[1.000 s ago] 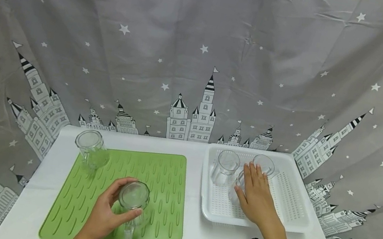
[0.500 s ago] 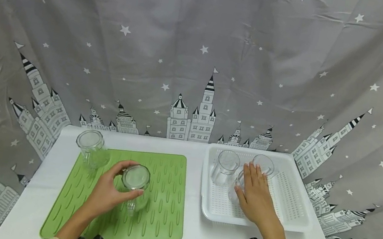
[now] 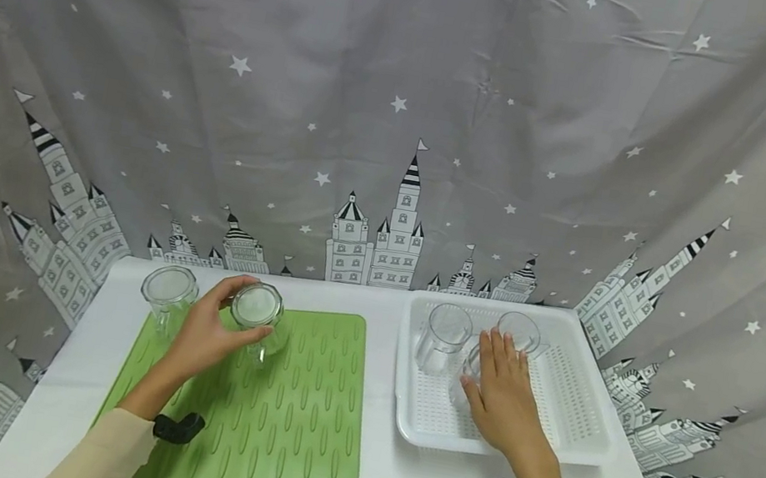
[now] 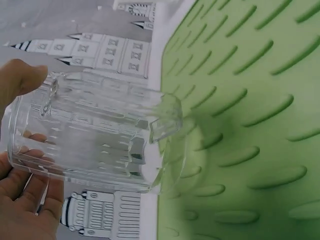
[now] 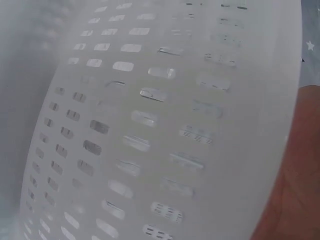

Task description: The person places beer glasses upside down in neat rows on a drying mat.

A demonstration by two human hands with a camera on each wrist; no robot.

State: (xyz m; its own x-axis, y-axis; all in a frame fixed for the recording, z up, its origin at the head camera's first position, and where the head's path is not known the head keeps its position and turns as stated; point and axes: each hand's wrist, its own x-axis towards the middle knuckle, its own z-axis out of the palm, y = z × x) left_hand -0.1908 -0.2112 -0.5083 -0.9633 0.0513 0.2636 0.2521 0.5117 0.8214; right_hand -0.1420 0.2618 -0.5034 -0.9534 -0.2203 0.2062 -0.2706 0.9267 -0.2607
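Observation:
My left hand (image 3: pixel 210 328) holds a clear glass mug (image 3: pixel 258 306) upside down, fingers and thumb about its base end. In the left wrist view the mug (image 4: pixel 95 130) has ribbed sides, a handle, and its mouth close over the green drying mat (image 4: pixel 240 115). Another upturned glass mug (image 3: pixel 170 286) stands just left of this hand, at the mat's back left corner. My right hand (image 3: pixel 509 395) reaches into the white perforated basket (image 3: pixel 586 391), fingers straight, over a clear glass (image 3: pixel 472 364) that it partly hides. The right wrist view shows the basket's slotted wall (image 5: pixel 150 120).
Two more clear glasses stand at the back of the basket, a left glass (image 3: pixel 446 334) and a right glass (image 3: pixel 520 330). A white tabletop (image 3: pixel 367 473) bears mat and basket. Close behind hangs a grey curtain (image 3: pixel 413 58) with printed castles.
My left hand has carried the upturned mug from the mat's front toward its back, slightly left, beside the other mug. The right hand has stayed in place in the basket.

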